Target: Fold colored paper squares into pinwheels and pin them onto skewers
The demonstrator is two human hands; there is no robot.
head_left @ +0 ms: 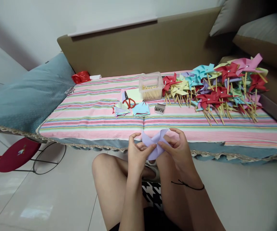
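Observation:
Between my two hands, above my lap, is a lavender paper pinwheel (pixel 155 139) with its blades folded toward the middle; no stick shows on it. My left hand (pixel 139 150) pinches it from the left, thumb pressed near the centre. From the other side my right hand (pixel 177 146) grips it, its thumb also close to the centre and a finger by the upper right blade. Just beyond, on the striped cloth, stands a small box of metal pins (pixel 160 109). Cut blue paper pieces (pixel 141 109) lie left of it.
Red-handled scissors (pixel 129 102) rest on paper sheets. Behind them a clear plastic box (pixel 151 86) holds thin sticks. Many finished pinwheels (pixel 221 88) on sticks are heaped at the right. A red bag (pixel 81 77) lies at the back left; a dark red stool (pixel 19 154) stands on the floor.

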